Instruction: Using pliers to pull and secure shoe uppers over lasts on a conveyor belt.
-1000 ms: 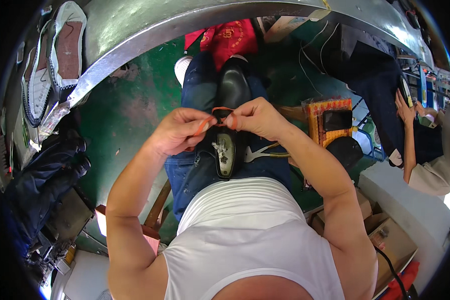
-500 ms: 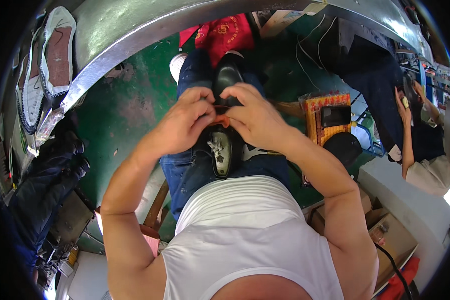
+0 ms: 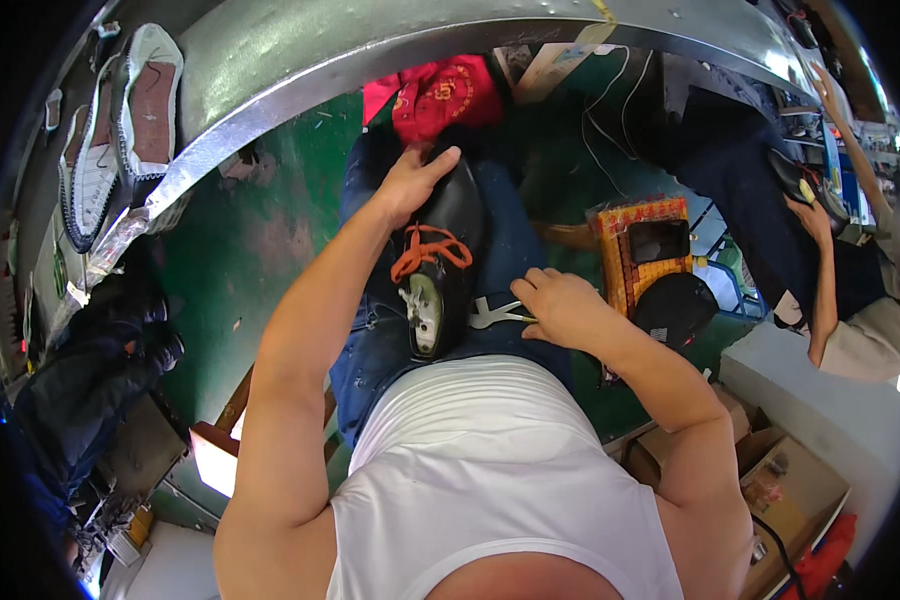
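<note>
A black leather shoe [image 3: 460, 210] lies on my lap with its toe pointing away from me. An orange lace [image 3: 435, 250] is tied in a bow across its opening. The worn, pale-green top of a shoe last [image 3: 426, 312] shows in the heel end. My left hand [image 3: 417, 187] grips the shoe near the toe, thumb over the top and fingers partly hidden. On my right thigh lie metal pincers [image 3: 490, 315], jaws toward the shoe. My right hand [image 3: 562, 308] has its fingers curled on their handle end, which it mostly covers.
A metal bench edge [image 3: 400, 115] curves across the far side, with unfinished shoes [image 3: 152, 110] at the left. To the right, a woven orange seat [image 3: 620, 255] carries a phone [image 3: 658, 240] and a black cap [image 3: 676, 306]. A co-worker's hand [image 3: 812, 218] holds a dark shoe at far right.
Both hands have left the orange lace, which now shows as a bow. My left hand moved away to the toe; my right hand moved right and nearer, onto the pincers.
</note>
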A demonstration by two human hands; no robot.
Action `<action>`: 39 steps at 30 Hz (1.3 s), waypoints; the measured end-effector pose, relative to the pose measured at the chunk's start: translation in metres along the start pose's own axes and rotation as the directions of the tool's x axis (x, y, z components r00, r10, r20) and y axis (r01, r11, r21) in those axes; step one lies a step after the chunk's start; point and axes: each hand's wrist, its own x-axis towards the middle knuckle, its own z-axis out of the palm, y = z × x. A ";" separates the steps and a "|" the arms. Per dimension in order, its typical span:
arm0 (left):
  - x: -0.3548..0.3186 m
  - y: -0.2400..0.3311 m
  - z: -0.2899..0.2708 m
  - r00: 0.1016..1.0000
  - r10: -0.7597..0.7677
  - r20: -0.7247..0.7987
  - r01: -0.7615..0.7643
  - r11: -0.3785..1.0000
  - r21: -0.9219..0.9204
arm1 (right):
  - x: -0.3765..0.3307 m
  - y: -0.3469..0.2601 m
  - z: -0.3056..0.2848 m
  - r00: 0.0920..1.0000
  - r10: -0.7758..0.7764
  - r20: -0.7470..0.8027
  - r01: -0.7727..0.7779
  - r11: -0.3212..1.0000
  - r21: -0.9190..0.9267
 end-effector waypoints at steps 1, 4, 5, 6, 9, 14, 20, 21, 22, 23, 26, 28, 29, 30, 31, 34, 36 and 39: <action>-0.007 -0.001 -0.002 0.998 0.042 -0.055 -0.045 0.998 -0.046 | -0.004 0.000 0.001 0.999 0.023 0.028 -0.024 0.999 0.025; -0.048 0.028 -0.009 0.948 0.311 -0.074 -0.319 0.927 -0.198 | -0.016 0.013 -0.014 0.990 0.084 0.113 -0.095 0.991 0.098; -0.078 0.056 -0.004 0.887 0.442 -0.136 -0.460 0.871 -0.173 | -0.026 0.025 -0.018 0.993 0.088 0.077 -0.103 0.973 0.207; -0.109 0.073 -0.008 0.819 0.565 -0.098 -0.567 0.773 -0.285 | -0.037 0.033 -0.020 0.995 0.089 0.044 -0.099 0.944 0.315; -0.138 0.084 -0.051 0.675 0.707 0.213 -0.468 0.633 -0.617 | -0.058 0.055 -0.008 0.947 0.320 0.028 -0.195 0.507 0.840; -0.071 -0.022 -0.014 0.970 0.153 0.190 -0.125 0.981 -0.151 | -0.033 0.046 0.007 0.919 0.392 0.034 0.004 -0.094 0.996; -0.026 0.003 0.020 0.995 -0.014 -0.096 0.059 0.876 0.478 | -0.031 0.029 0.015 0.969 0.244 -0.038 0.159 -0.499 0.852; -0.016 0.003 0.023 1.000 0.005 0.006 -0.006 0.941 0.337 | -0.033 0.025 0.012 0.986 0.160 -0.051 0.131 -0.541 0.831; -0.012 0.007 0.026 0.994 0.039 0.103 -0.057 0.981 0.185 | -0.036 0.015 0.008 0.979 0.200 0.045 0.057 -0.476 0.878; -0.010 0.011 0.023 0.988 0.005 0.152 -0.017 0.997 0.079 | -0.033 0.010 0.014 0.956 0.279 0.086 -0.013 -0.254 0.967; -0.031 0.022 0.028 0.988 0.148 0.034 -0.145 0.986 -0.078 | -0.030 -0.006 0.025 0.890 0.454 -0.045 -0.072 0.236 0.969; -0.059 0.030 0.027 0.984 0.177 0.031 -0.171 0.975 -0.145 | -0.037 -0.023 0.016 0.883 0.419 -0.213 0.051 0.365 0.930; -0.068 0.028 0.023 0.966 0.254 0.044 -0.244 0.956 -0.166 | -0.039 -0.028 0.008 0.886 0.413 -0.209 0.050 0.363 0.930; -0.081 0.027 0.020 0.943 0.329 0.053 -0.315 0.930 -0.188 | -0.042 -0.034 -0.001 0.910 0.362 -0.204 0.042 0.409 0.912; -0.092 0.030 0.021 0.860 0.509 0.028 -0.510 0.859 0.049 | -0.042 -0.036 -0.009 0.929 0.312 -0.200 0.038 0.455 0.890; -0.125 0.045 0.019 0.840 0.493 0.227 -0.495 0.867 -0.049 | -0.038 -0.043 -0.021 0.966 0.235 -0.107 0.030 0.310 0.950; -0.133 0.042 0.011 0.854 0.424 0.303 -0.424 0.903 -0.069 | -0.033 -0.040 -0.018 0.974 0.173 -0.145 0.091 0.285 0.954; -0.146 0.040 0.011 0.778 0.575 0.252 -0.627 0.737 0.253 | -0.035 -0.041 -0.028 0.999 0.039 -0.012 0.007 0.129 0.992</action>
